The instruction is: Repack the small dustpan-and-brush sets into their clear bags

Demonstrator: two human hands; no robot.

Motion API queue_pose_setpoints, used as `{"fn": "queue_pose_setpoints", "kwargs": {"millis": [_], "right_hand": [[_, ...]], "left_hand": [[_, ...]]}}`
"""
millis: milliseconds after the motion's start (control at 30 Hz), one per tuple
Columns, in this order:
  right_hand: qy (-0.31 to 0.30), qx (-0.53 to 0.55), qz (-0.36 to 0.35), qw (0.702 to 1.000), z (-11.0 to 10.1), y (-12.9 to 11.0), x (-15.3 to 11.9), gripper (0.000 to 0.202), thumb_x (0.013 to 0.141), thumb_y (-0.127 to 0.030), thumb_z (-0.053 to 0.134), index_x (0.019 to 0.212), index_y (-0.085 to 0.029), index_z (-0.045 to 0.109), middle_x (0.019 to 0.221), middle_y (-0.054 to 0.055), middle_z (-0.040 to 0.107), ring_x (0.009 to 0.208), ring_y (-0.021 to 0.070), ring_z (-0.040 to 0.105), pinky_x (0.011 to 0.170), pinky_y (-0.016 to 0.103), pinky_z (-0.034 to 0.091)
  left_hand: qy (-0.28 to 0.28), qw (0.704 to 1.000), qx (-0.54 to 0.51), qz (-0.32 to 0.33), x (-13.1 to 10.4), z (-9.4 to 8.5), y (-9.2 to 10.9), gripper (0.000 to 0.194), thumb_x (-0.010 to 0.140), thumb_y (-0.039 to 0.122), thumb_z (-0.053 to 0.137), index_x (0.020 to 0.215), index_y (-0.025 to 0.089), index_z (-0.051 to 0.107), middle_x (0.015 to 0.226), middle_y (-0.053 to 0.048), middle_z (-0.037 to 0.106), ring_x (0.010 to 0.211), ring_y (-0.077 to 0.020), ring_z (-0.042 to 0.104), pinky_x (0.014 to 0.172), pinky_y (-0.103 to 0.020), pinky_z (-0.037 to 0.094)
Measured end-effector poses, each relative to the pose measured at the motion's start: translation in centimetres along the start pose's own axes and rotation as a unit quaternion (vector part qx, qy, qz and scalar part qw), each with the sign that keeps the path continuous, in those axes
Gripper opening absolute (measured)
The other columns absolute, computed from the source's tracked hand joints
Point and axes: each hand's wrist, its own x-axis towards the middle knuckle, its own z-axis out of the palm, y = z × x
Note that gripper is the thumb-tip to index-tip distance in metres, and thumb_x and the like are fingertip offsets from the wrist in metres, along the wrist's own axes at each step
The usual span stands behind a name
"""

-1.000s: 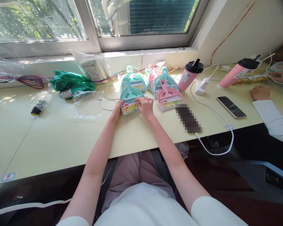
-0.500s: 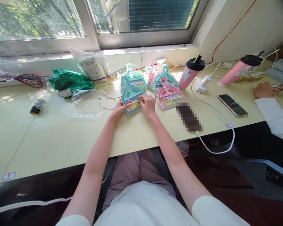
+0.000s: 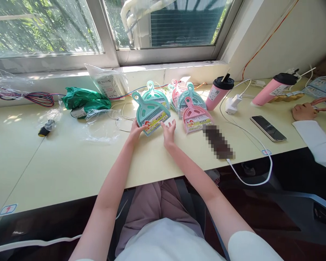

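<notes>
A mint-green mini dustpan and brush set (image 3: 149, 115) with a yellow printed label is tilted, its handle toward the upper left. My left hand (image 3: 136, 131) grips its lower left side, thumb over the label. Just off its right edge, my right hand (image 3: 168, 133) has its fingers apart and holds nothing. Behind it sits another green dustpan set (image 3: 155, 95). To the right lie a pink dustpan set (image 3: 196, 117) and a wrapped green dustpan set (image 3: 190, 96), with another pink set (image 3: 175, 90) partly hidden behind them.
A green plastic bag (image 3: 85, 101) and a screwdriver-like handle (image 3: 46, 128) lie left. Right are a pink cup (image 3: 218, 93), a white charger (image 3: 233, 104), a blurred-out dark object (image 3: 218, 142), a phone (image 3: 268, 128) and a second pink cup (image 3: 274, 88). Another person's hands (image 3: 305, 111) rest far right.
My right hand has let go of the green dustpan set and its fingers have spread. The set has turned, its handle swinging left, while my left hand keeps hold.
</notes>
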Motion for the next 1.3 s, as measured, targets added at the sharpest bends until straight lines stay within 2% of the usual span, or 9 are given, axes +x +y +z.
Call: {"fn": "queue_pose_setpoints", "kwargs": {"millis": [167, 467, 567, 667, 767, 967, 1067, 1200, 1300], "right_hand": [[-0.138, 0.134, 0.167, 0.967, 0.9, 0.7, -0.1, 0.038, 0.082, -0.023, 0.070, 0.118, -0.021, 0.057, 0.121, 0.007, 0.071, 0.118, 0.0189, 0.067, 0.095, 0.034, 0.060], [-0.133, 0.162, 0.159, 0.965, 0.5, 0.0, 0.6, 0.030, 0.080, -0.013, 0.071, 0.108, -0.022, 0.064, 0.102, 0.003, 0.077, 0.109, 0.0192, 0.071, 0.092, 0.034, 0.063], [-0.128, 0.166, 0.149, 0.966, 0.7, 0.1, 0.7, 0.028, 0.079, -0.013, 0.071, 0.104, -0.021, 0.064, 0.103, 0.003, 0.076, 0.107, 0.0184, 0.072, 0.093, 0.033, 0.062], [-0.114, 0.168, 0.143, 0.969, 0.6, 0.1, 0.9, 0.025, 0.078, -0.012, 0.070, 0.101, -0.021, 0.065, 0.103, 0.003, 0.076, 0.106, 0.0173, 0.072, 0.093, 0.032, 0.061], [-0.105, 0.180, 0.133, 0.969, 0.2, -0.1, 1.3, 0.026, 0.078, -0.012, 0.070, 0.102, -0.021, 0.066, 0.104, 0.003, 0.076, 0.106, 0.0170, 0.071, 0.095, 0.032, 0.061], [-0.100, 0.179, 0.137, 0.969, -0.5, -0.8, 2.1, 0.027, 0.077, -0.011, 0.072, 0.102, -0.021, 0.066, 0.105, 0.003, 0.076, 0.108, 0.0171, 0.071, 0.097, 0.032, 0.060], [-0.116, 0.177, 0.153, 0.965, -0.5, -0.9, 2.3, 0.022, 0.078, -0.009, 0.069, 0.097, -0.020, 0.066, 0.101, 0.003, 0.077, 0.105, 0.0176, 0.072, 0.097, 0.033, 0.061], [-0.170, 0.122, 0.168, 0.963, -0.6, -1.0, 2.1, 0.017, 0.076, -0.010, 0.073, 0.089, -0.018, 0.066, 0.097, 0.005, 0.078, 0.101, 0.0212, 0.074, 0.096, 0.038, 0.062], [-0.213, 0.067, 0.180, 0.958, -0.7, -1.3, 1.9, 0.018, 0.073, -0.010, 0.078, 0.086, -0.016, 0.068, 0.095, 0.006, 0.078, 0.097, 0.0226, 0.075, 0.095, 0.039, 0.062]], "left_hand": [[-0.008, 1.000, -0.006, -0.010, -0.2, 0.4, 0.1, 0.064, 0.055, 0.027, 0.088, 0.111, 0.020, 0.059, 0.111, -0.008, 0.070, 0.108, -0.0286, 0.067, 0.095, -0.043, 0.055], [-0.036, 0.999, -0.018, -0.030, -0.4, 0.9, 0.7, 0.079, 0.062, 0.035, 0.087, 0.133, 0.022, 0.053, 0.114, -0.009, 0.069, 0.106, -0.0293, 0.067, 0.091, -0.041, 0.055], [0.027, 1.000, -0.002, 0.001, -0.5, 1.2, 0.8, 0.073, 0.080, 0.050, 0.072, 0.143, 0.025, 0.045, 0.120, -0.009, 0.067, 0.108, -0.0298, 0.066, 0.089, -0.041, 0.055], [0.151, 0.979, 0.097, 0.100, -0.8, 0.9, 1.5, 0.064, 0.091, 0.047, 0.062, 0.148, 0.029, 0.040, 0.133, -0.009, 0.060, 0.122, -0.0305, 0.059, 0.099, -0.042, 0.049], [0.253, 0.938, 0.199, 0.131, -1.2, -1.3, 2.8, 0.055, 0.095, 0.034, 0.056, 0.147, 0.027, 0.040, 0.145, -0.013, 0.051, 0.138, -0.0314, 0.045, 0.110, -0.046, 0.041], [0.346, 0.857, 0.381, -0.011, -1.1, -8.2, 3.5, 0.032, 0.087, 0.021, 0.059, 0.119, 0.018, 0.061, 0.137, -0.021, 0.054, 0.138, -0.0387, 0.041, 0.115, -0.063, 0.028], [0.307, 0.849, 0.431, 0.018, -0.6, -8.5, 2.3, 0.020, 0.081, 0.019, 0.063, 0.101, 0.019, 0.067, 0.130, -0.018, 0.061, 0.135, -0.0394, 0.043, 0.117, -0.060, 0.027], [0.170, 0.889, 0.413, 0.102, 0.1, -5.9, 1.2, 0.023, 0.083, 0.012, 0.056, 0.098, 0.022, 0.070, 0.122, -0.014, 0.065, 0.127, -0.0356, 0.051, 0.114, -0.053, 0.035], [0.120, 0.875, 0.454, 0.119, 0.2, -4.5, 1.3, 0.026, 0.085, 0.012, 0.053, 0.103, 0.021, 0.070, 0.126, -0.015, 0.063, 0.127, -0.0361, 0.051, 0.110, -0.052, 0.039]]}}
